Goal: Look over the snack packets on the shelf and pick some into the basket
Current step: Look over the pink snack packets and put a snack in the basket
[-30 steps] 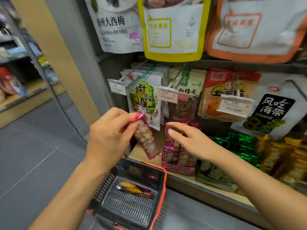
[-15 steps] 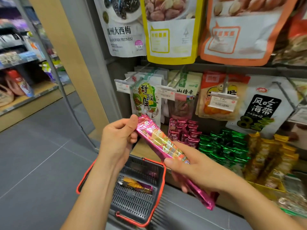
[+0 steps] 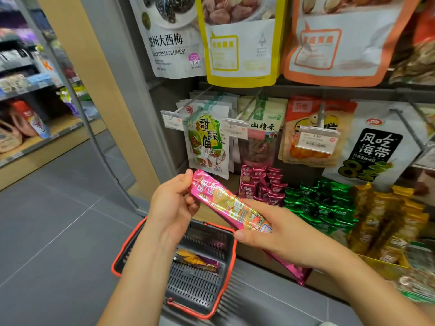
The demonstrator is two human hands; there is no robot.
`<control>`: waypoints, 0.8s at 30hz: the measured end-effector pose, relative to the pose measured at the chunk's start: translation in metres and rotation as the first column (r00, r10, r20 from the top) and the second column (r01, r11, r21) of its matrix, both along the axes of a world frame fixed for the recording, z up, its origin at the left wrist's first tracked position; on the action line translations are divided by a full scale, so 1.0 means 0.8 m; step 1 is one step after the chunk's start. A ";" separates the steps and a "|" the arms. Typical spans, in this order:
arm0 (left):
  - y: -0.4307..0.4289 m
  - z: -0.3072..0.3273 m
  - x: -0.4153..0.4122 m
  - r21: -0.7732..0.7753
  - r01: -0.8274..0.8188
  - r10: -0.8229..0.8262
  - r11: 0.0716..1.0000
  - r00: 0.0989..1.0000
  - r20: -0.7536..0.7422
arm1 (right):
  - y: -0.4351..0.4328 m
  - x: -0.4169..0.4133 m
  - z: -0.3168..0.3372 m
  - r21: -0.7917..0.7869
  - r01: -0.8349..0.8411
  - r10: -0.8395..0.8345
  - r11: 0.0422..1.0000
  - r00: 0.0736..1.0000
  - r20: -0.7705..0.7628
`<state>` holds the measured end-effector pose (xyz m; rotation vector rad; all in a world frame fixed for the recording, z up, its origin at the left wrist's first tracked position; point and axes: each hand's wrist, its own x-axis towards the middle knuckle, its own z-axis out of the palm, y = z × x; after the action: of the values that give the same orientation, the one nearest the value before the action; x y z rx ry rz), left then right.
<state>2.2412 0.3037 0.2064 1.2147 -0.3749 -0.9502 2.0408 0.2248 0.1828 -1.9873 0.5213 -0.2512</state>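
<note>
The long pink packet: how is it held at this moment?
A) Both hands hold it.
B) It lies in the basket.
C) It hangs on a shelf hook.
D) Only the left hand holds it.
A: the left hand grips the upper end of the long pink packet, and the right hand holds its lower part, so it is neither in the basket nor on a hook.

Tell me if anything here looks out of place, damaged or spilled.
Nothing stands out. The pink packet looks intact between the left hand and right hand; an orange packet lies flat in the basket; the green shelf packets stand in rows.
</note>
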 end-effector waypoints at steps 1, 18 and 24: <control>-0.001 -0.001 0.000 0.001 -0.015 0.015 1.000 1.000 -0.004 | -0.001 0.001 -0.001 -0.032 0.006 -0.006 0.999 1.000 0.002; 0.008 0.002 0.009 -0.094 0.288 -0.216 0.953 0.863 0.456 | -0.014 -0.016 -0.008 -0.338 0.098 -0.114 0.936 0.993 -0.026; 0.007 0.002 0.007 -0.036 0.224 -0.154 0.974 0.771 0.618 | -0.008 -0.015 -0.005 -0.495 0.097 -0.145 0.863 0.988 -0.059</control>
<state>2.2468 0.3095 0.2078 1.3860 -1.0769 -0.6658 2.0291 0.2182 0.1791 -2.4757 0.6971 -0.4014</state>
